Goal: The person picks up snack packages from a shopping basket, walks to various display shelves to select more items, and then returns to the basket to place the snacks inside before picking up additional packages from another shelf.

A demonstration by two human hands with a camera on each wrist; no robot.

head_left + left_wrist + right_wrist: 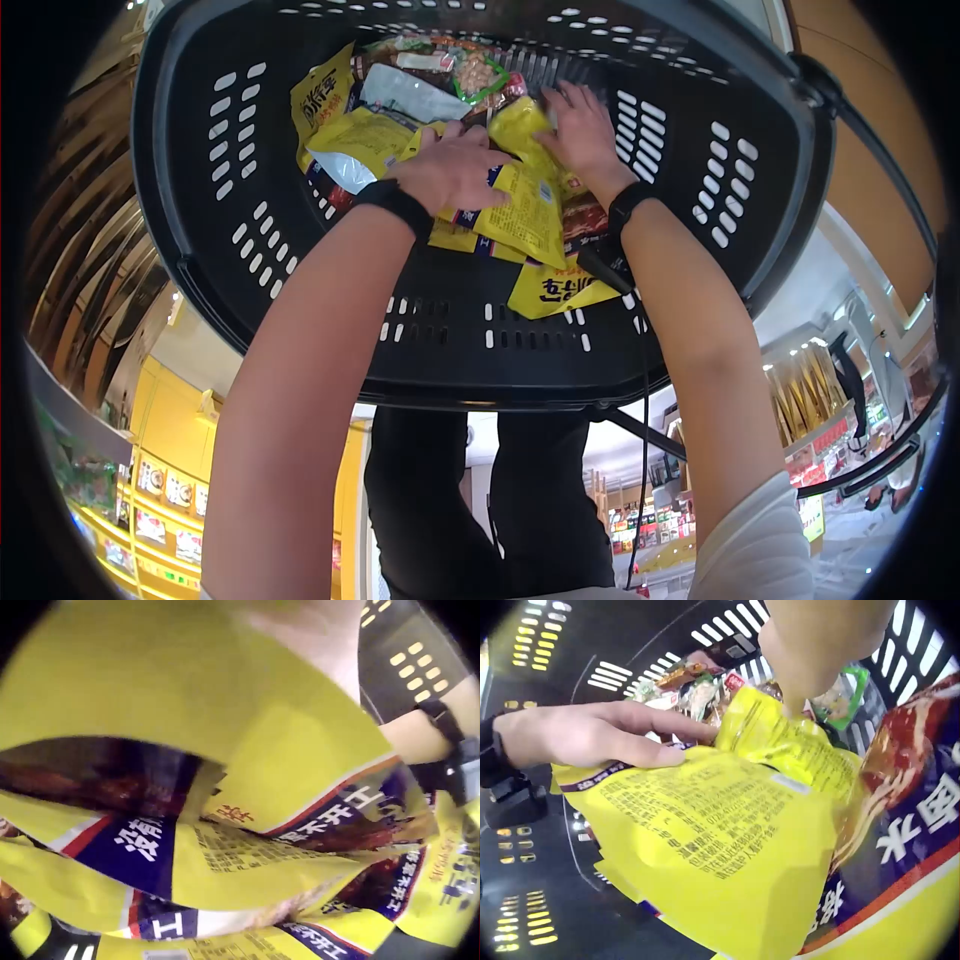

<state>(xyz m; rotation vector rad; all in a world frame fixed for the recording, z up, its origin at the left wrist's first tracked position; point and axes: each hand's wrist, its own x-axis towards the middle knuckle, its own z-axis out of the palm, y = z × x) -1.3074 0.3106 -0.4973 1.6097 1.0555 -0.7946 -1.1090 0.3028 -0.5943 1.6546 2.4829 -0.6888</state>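
Note:
In the head view, my left hand (pixel 455 172) grips the edge of a yellow packet (pixel 530 215) inside a black basket (pixel 440 360). The right wrist view shows the left thumb over that packet's (pixel 720 825) edge, the fingers partly behind it. My right hand (pixel 582 128) has its fingers extended and rests by the crumpled end of a yellow packet, the thumb side touching it; its fingertips are partly hidden. Yellow packets (pixel 300 750) with dark blue bands fill most of the left wrist view.
More packets lie in the basket, among them a pale packet (pixel 415 95), a green-edged pack (pixel 480 78) and a yellow one (pixel 565 290) near the front. A handle (pixel 880 155) curves at the right. Lit shelves (pixel 165 510) stand beyond the basket.

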